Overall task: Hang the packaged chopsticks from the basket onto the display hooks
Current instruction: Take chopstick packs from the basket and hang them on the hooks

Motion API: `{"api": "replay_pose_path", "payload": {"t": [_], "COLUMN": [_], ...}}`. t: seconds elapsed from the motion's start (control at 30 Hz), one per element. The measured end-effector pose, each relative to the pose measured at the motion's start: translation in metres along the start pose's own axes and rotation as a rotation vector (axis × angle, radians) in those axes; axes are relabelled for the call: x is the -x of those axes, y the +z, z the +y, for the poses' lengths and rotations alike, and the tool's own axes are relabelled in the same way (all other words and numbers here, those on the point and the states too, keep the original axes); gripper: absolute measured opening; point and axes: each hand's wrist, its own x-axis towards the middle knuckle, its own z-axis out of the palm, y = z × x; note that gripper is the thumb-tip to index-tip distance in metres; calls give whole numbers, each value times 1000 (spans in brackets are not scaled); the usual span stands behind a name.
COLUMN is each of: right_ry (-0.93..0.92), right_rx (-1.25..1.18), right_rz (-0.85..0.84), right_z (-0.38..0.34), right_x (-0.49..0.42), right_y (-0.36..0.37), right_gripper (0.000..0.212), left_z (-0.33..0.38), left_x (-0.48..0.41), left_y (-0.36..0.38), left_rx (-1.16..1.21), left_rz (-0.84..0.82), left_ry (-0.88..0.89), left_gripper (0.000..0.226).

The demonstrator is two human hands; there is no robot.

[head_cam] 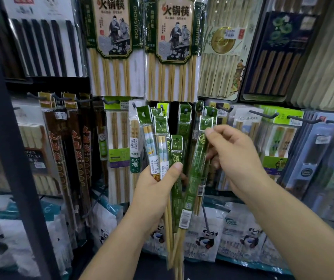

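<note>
Chopstick packs (159,142) gripped in left hand (156,188); right hand (235,156) pinches green pack (196,168).

One wide-angle camera, worn on the person's head, is facing forward and slightly down, standing close to a shop wall of dark metal display hooks (263,115). It is centring on the fanned bundle of green-carded bamboo chopstick packs (159,138) and the long green-sleeved chopstick pack (197,168). The left hand (154,184) and right hand (236,156) are sitting mid-frame, their forearms rising from the bottom edge, nearest the lens.
</note>
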Motion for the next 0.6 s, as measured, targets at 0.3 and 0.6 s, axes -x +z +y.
{"api": "replay_pose_path", "payload": {"t": [0.3, 0.6], "right_ry": [-55, -92], "right_rx": [117, 151], "right_rz": [156, 184], "right_z": [-10, -8], "right_x": [-26, -33], "right_y": [-6, -3], "right_gripper": [29, 32], "left_z": [-2, 1], "left_x": [0, 2], "left_y": [1, 5], "left_rx": [81, 77], "left_rz": [-28, -49], "left_ry": [-7, -27], "left_gripper": [20, 21]}}
